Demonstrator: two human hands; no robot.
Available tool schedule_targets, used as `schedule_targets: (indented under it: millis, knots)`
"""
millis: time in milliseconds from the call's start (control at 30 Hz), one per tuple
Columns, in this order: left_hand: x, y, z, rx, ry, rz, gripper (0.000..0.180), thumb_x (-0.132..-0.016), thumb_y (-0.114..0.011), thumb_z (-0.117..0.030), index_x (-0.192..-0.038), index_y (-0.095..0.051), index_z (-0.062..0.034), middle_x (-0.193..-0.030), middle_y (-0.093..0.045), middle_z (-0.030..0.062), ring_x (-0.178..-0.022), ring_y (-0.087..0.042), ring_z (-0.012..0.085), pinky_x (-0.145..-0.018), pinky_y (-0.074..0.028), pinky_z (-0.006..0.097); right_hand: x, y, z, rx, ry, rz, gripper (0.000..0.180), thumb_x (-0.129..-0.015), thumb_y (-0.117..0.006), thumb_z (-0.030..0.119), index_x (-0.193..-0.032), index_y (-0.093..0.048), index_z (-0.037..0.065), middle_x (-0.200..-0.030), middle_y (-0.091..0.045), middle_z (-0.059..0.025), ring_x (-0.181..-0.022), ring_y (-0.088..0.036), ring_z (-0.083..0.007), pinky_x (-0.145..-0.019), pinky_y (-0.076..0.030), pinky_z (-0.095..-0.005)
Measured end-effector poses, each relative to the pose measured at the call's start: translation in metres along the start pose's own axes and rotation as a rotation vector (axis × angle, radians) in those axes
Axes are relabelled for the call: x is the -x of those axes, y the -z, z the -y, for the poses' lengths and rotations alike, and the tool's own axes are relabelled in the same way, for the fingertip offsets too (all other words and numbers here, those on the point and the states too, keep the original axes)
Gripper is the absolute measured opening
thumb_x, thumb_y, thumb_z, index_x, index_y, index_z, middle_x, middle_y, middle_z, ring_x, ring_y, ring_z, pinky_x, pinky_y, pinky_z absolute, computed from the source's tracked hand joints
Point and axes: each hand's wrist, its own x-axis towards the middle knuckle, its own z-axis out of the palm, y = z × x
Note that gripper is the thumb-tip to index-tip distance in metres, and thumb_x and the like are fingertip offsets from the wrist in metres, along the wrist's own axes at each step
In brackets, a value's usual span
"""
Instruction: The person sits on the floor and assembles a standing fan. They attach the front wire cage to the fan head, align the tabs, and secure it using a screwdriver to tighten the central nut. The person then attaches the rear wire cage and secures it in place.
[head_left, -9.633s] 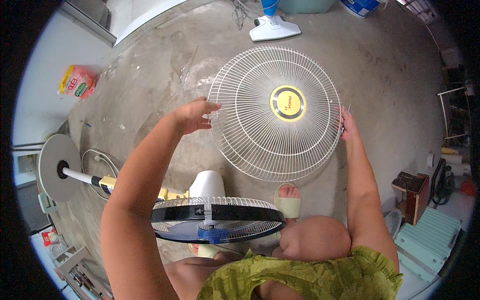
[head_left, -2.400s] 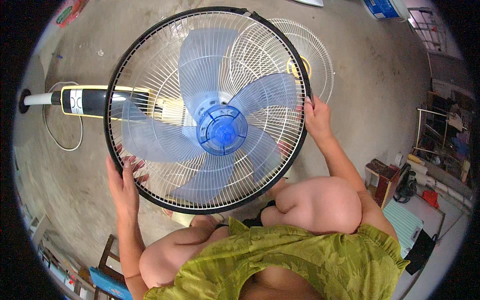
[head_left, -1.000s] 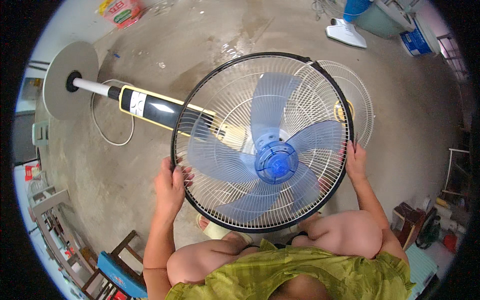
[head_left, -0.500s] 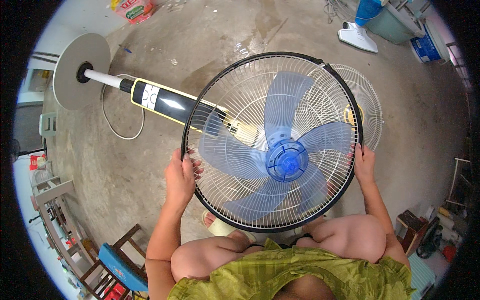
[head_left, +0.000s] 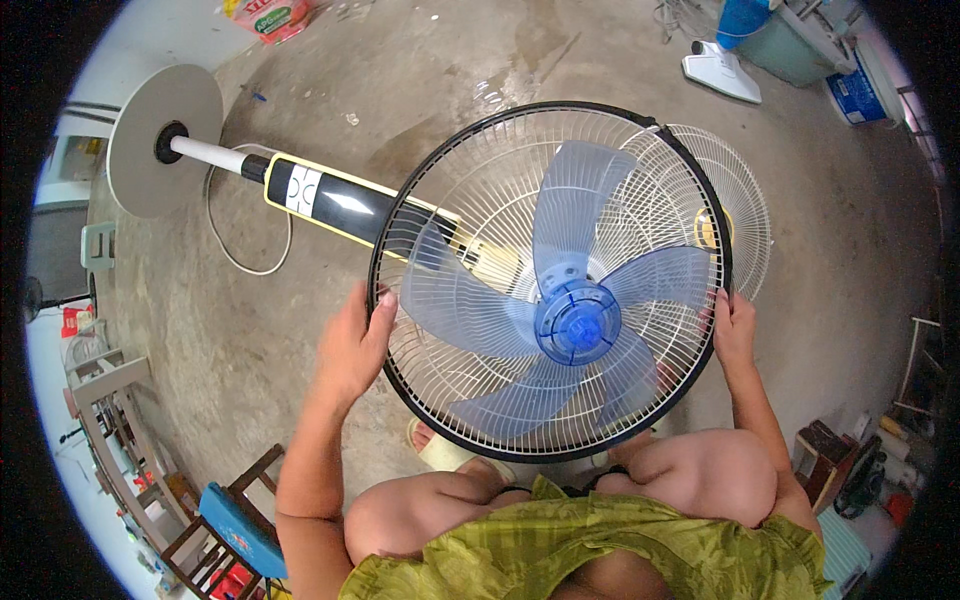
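Note:
Before me stands a fan head with translucent blue blades (head_left: 575,215) and a clear blue hub (head_left: 580,325). A white wire back guard surrounds the blades, edged by a black rim (head_left: 447,444). My left hand (head_left: 350,345) is at the left of this rim, thumb over it; its fingers are mostly hidden. On the opposite side, my right hand (head_left: 735,328) grips the rim. The fan's stand lies on the floor: a black control panel (head_left: 345,203) with yellow edging, a white pole (head_left: 212,154) and a round grey base (head_left: 140,130).
Partly behind the fan head, a loose white wire guard (head_left: 748,195) lies on the concrete floor (head_left: 300,350). A pale cord (head_left: 212,235) curls beside the stand. A white floor-cleaner head (head_left: 722,75) and a bucket (head_left: 862,92) are far right. Low wooden chair (head_left: 262,480) at near left.
My left hand has shifted its hold on the rim; its fingers, seen through the guard before, are now mostly out of sight. The view has shifted slightly; the right hand keeps its grip.

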Motion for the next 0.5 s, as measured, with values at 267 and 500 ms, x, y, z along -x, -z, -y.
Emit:
schedule_targets:
  millis: [267, 500]
  knots:
    - [-0.059, 0.009, -0.010, 0.072, -0.166, -0.022, 0.037, -0.098, -0.049, -0.033, -0.101, -0.057, 0.0029, -0.075, -0.066, 0.0150, -0.066, -0.065, 0.0248, -0.064, -0.051, 0.035, 0.001, -0.002, 0.000, -0.131, -0.112, 0.041, 0.028, -0.097, -0.051, 0.020, -0.097, -0.065, -0.004, -0.070, -0.063, -0.0068, -0.058, -0.059, -0.0115, -0.052, -0.049, -0.0270]
    - [-0.056, -0.001, -0.010, 0.071, -0.162, -0.095, 0.039, -0.100, -0.045, -0.032, -0.098, -0.058, 0.0047, -0.076, -0.067, 0.0160, -0.067, -0.067, 0.0226, -0.061, -0.052, 0.033, 0.003, 0.007, 0.005, -0.300, -0.282, 0.095, 0.041, -0.097, -0.051, 0.036, -0.098, -0.065, -0.003, -0.075, -0.063, -0.0060, -0.063, -0.059, -0.0108, -0.056, -0.049, -0.0240]
